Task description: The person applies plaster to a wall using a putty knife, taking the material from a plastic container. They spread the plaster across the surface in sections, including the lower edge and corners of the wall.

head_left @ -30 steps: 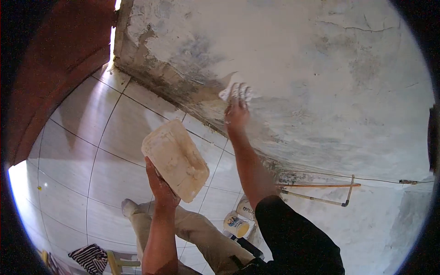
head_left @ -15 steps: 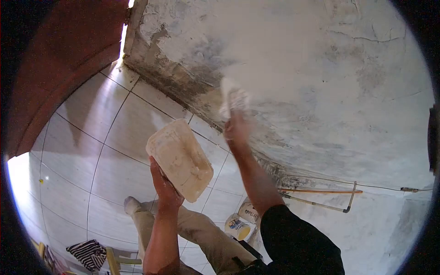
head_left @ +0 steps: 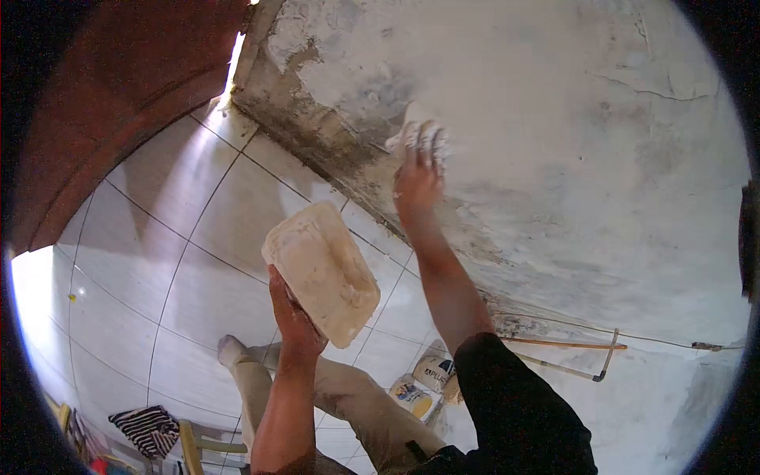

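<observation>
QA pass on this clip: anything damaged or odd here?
Yes, the wall: dark damp-looking stains and flaked plaster run along its base, and a crack shows upper right. The right hand, white-coated, is pressed on the stained patch; the left hand holds a tray of paste, nothing spilled.

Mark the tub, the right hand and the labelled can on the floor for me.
tub point(head_left: 321, 269): head view, middle of its pale face.
right hand point(head_left: 417, 184): head view, back of the hand.
can point(head_left: 413, 396): head view, its labelled side.
</observation>
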`<state>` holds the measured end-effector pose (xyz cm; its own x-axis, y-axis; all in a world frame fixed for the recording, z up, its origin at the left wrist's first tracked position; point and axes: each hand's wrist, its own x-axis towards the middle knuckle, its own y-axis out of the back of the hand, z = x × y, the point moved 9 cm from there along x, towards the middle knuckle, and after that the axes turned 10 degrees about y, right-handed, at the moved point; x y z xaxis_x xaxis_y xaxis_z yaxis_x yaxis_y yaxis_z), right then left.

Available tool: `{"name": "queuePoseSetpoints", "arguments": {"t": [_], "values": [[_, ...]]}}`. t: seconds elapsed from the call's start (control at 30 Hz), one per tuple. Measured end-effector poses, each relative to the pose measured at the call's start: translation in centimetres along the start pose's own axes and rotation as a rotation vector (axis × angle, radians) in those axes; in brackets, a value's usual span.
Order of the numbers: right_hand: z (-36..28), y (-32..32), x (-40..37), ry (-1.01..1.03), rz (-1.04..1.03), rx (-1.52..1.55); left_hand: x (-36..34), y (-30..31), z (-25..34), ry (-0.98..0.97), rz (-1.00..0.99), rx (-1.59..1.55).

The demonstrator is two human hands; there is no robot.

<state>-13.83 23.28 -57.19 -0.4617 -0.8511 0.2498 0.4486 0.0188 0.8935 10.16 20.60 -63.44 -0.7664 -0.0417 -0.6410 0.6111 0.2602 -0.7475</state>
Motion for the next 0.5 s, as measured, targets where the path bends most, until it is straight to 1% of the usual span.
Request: {"name": "queuePoseSetpoints", "arguments": {"t": [0.1, 0.2, 0.23, 0.27, 0.33, 0.37, 0.4, 0.47, 0.5], "values": [[-2.7, -5.1, -2.7, 0.032, -0.056, 0.078, -0.4, -0.2, 1.0, -0.059, 0.028, 0.062], [-4.7, -9.8, -5.6, 0.047, -0.11, 0.077, -0.7, 0.1, 1.6, -0.092, 0.07, 0.137], [-6.0, -11.1, -6.5, 0.157, -0.265, -0.026, -0.8, -0.2, 1.6, -0.087, 0.029, 0.122], [-6.6, -11.3, -7.3, 0.157, -0.267, -0.03, -0.9, -0.5, 1.5, -0.078, -0.013, 0.107], [-7.3, -13.5, -9.1, 0.136, -0.515, 0.175, -1.3, -0.8, 1.5, -0.082, -0.011, 0.11], [-7.1, -13.2, -9.5, 0.244, -0.509, 0.075, -1.5, -0.9, 1.4, -0.087, -0.005, 0.114], [-6.3, -11.2, -9.0, 0.242, -0.512, 0.062, -1.6, -0.8, 1.1, -0.078, -0.013, 0.108], [-5.1, -4.8, -7.3, 0.356, -0.405, 0.156, -1.6, -0.5, 1.1, -0.102, 0.004, 0.149], [-3.6, -1.5, -5.9, 0.377, -0.395, 0.094, -1.6, -1.2, 1.0, -0.095, -0.015, 0.138]]}}
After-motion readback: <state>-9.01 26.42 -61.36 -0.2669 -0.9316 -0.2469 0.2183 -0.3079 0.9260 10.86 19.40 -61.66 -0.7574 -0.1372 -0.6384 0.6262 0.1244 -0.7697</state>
